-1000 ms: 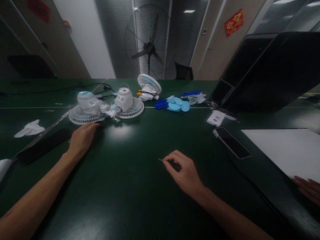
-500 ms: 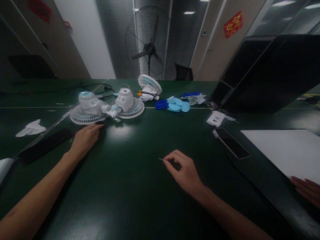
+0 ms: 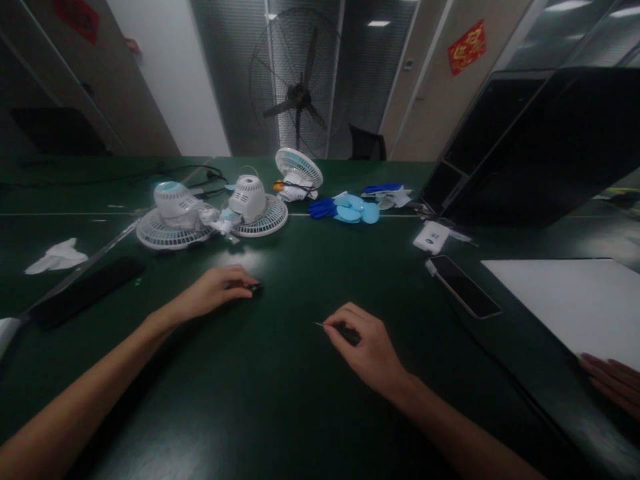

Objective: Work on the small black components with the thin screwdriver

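Delicately, a thin sliver (image 3: pixel 319 324) is pinched by the right hand (image 3: pixel 369 343), a dark object (image 3: pixel 257 287) by the left hand (image 3: pixel 217 289), steadiness seemingly required next.

No wording can be read with certainty. A red poster (image 3: pixel 467 47) on the wall (image 3: pixel 435 127) at upper right bears large gold characters, too blurred to make out. A second red poster (image 3: pixel 80 20), at upper left, is dim, its markings unclear. On the green table (image 3: pixel 280 400), a white card (image 3: pixel 431 237) near the phone (image 3: pixel 465 287) carries small dark marks, too small to read.
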Motion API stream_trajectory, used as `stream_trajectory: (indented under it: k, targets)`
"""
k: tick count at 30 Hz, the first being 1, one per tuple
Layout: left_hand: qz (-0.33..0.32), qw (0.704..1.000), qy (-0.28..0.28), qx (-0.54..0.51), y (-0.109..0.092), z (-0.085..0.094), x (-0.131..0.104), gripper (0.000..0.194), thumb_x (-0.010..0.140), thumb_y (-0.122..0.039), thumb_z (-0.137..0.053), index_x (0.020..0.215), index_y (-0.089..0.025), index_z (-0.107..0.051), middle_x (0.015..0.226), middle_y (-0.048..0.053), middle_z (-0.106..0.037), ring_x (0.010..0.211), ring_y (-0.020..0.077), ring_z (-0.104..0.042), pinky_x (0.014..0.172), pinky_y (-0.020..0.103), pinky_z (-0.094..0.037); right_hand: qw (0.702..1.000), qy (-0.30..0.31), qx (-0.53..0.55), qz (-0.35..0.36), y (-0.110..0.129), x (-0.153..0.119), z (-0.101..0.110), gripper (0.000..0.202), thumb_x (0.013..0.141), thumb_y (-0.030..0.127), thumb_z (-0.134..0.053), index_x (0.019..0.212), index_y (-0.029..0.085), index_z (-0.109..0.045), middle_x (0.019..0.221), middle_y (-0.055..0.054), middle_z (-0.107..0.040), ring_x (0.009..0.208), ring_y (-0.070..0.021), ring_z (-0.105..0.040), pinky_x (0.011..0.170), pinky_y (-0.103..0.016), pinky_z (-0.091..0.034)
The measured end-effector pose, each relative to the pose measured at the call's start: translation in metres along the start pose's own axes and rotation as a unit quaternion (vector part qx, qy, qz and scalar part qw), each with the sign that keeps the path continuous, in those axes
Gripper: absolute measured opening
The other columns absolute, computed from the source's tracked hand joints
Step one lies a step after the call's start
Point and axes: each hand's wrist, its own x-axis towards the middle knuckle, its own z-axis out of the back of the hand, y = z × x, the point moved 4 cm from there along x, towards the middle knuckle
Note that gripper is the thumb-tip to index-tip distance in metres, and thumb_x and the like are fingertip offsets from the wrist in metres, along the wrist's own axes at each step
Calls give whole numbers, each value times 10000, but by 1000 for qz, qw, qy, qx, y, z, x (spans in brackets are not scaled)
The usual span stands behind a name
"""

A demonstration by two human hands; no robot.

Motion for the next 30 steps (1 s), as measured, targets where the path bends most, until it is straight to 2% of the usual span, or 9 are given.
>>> stream_trajectory:
  k: [5, 8, 12, 18, 25, 30]
  targets:
    - [-113, 988, 74, -79, -68, -65, 4, 255, 1035, -301, -640, 1257, -227, -741, 1212, 94, -694, 1092, 208, -662, 969, 337, -525, 999, 28, -17, 41, 5, -2, -3, 96, 989, 175, -657, 1001, 226, -738, 987, -25, -700, 854, -173, -686, 761, -293, -526]
    - [-142, 983, 72, -90, -89, -83, 2, 227, 1028, -262, -644, 1227, -217, -742, 1133, 88, -706, 1037, 202, -661, 920, 332, -527, 997, 42, -36, 48, 5, -4, -4, 97, 978, 177, -662, 990, 229, -743, 979, -24, -697, 835, -170, -685, 744, -291, -517]
    - [-137, 985, 54, -86, -90, -88, 0, 186, 996, -236, -671, 1165, -195, -738, 1080, 78, -708, 975, 193, -654, 874, 323, -528, 996, 49, -54, 49, 5, -5, -6, 96, 962, 183, -669, 985, 231, -749, 970, -18, -696, 801, -162, -680, 732, -290, -510]
    - [-142, 984, 51, -90, -86, -87, 1, 178, 994, -239, -672, 1151, -189, -739, 1094, 82, -704, 989, 192, -661, 883, 322, -529, 995, 70, -57, 52, 5, -6, -9, 90, 962, 192, -675, 990, 234, -750, 983, -17, -692, 789, -159, -664, 704, -286, -503]
    - [-159, 981, 60, -89, -93, -94, 2, 153, 985, -236, -686, 1118, -178, -731, 1036, 72, -704, 951, 183, -659, 845, 298, -516, 996, 69, -13, 59, 7, -4, -11, 103, 991, 169, -655, 1013, 225, -739, 991, -22, -684, 856, -165, -677, 752, -290, -513]
    - [-150, 984, 54, -80, -95, -98, 2, 190, 964, -223, -697, 1150, -188, -718, 1020, 56, -687, 924, 173, -640, 832, 292, -512, 995, 64, -28, 68, 5, -4, -14, 96, 1004, 194, -649, 1019, 228, -737, 996, -26, -687, 846, -169, -678, 754, -297, -517]
